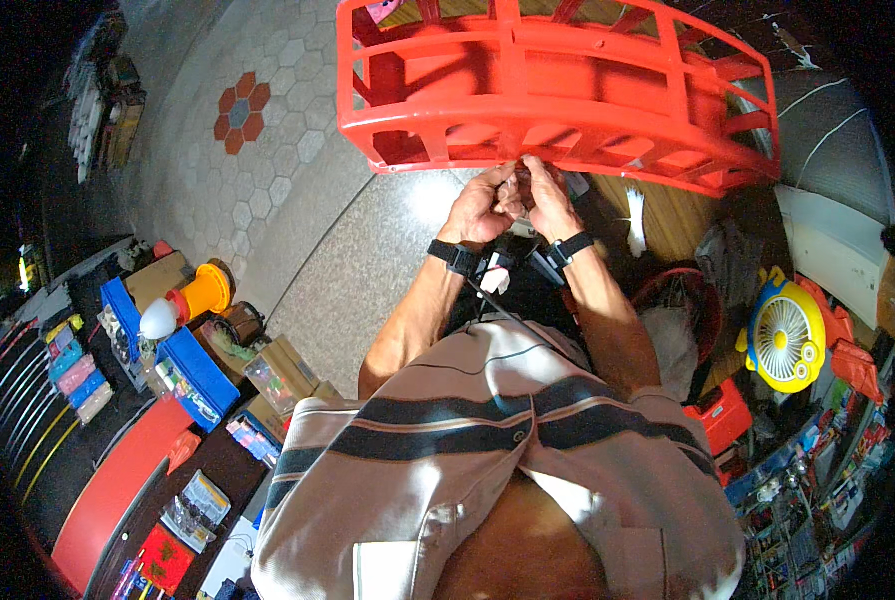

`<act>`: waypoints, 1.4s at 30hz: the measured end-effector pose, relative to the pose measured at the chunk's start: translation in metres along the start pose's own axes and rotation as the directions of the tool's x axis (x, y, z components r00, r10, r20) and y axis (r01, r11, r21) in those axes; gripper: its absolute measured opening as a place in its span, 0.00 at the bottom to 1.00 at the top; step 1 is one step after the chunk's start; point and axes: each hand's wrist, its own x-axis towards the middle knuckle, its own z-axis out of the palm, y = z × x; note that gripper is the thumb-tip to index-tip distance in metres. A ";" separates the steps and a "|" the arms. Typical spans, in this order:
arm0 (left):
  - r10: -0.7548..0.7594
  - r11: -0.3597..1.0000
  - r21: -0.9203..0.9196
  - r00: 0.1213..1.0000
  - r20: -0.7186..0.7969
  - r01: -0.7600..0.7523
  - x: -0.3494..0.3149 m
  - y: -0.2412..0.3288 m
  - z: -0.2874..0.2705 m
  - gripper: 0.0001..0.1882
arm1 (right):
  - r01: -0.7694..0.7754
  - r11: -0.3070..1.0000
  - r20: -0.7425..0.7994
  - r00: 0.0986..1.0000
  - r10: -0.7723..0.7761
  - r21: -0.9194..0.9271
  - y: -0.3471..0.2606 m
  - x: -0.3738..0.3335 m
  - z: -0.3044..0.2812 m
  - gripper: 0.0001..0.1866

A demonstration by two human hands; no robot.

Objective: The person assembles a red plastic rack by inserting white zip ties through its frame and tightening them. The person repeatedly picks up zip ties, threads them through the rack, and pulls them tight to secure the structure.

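Note:
A large red plastic rack (567,130) with slotted, open sides spans the top of the view. Its near lower edge is right at my fingertips. My left hand (480,208) is closed, its fingers bent and pressed together beside that edge. Close against it, my right hand (548,197) is closed too, with the thumb and fingers pinched at the rim. Whatever lies between the fingers is too small or hidden to name. A bundle of thin white strips, like cable ties (635,222), lies on the wooden surface to the right of my right hand.
A yellow and blue fan (785,336) stands at the right, near a red basket (709,310). Blue bins (195,375) of small goods and an orange and white lamp-like object (205,292) are at the left. Hexagonal paving (282,130) stretches away at the far left.

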 end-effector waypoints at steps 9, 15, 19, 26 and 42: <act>0.043 0.964 0.267 0.992 -0.118 -0.010 -0.015 -0.003 -0.008 0.05 | -0.004 1.000 0.070 0.998 0.003 0.016 0.001 0.000 0.001 0.13; 0.058 0.911 0.412 0.988 -0.147 0.008 -0.013 -0.007 -0.007 0.05 | 0.025 1.000 0.047 0.999 -0.025 0.004 -0.002 -0.004 0.007 0.13; 0.049 0.927 0.375 0.985 -0.166 0.017 -0.014 -0.005 -0.006 0.05 | -0.020 0.998 0.047 0.999 0.017 0.063 -0.005 -0.007 0.008 0.10; -0.048 0.995 -0.088 0.998 -0.037 0.044 0.001 0.006 0.001 0.07 | 0.085 0.995 -0.004 0.996 -0.085 0.058 0.000 -0.004 0.010 0.09; 0.013 0.961 0.274 0.990 -0.142 0.027 -0.012 0.003 -0.010 0.04 | 0.008 1.000 0.061 0.998 -0.007 -0.024 -0.002 -0.002 0.001 0.11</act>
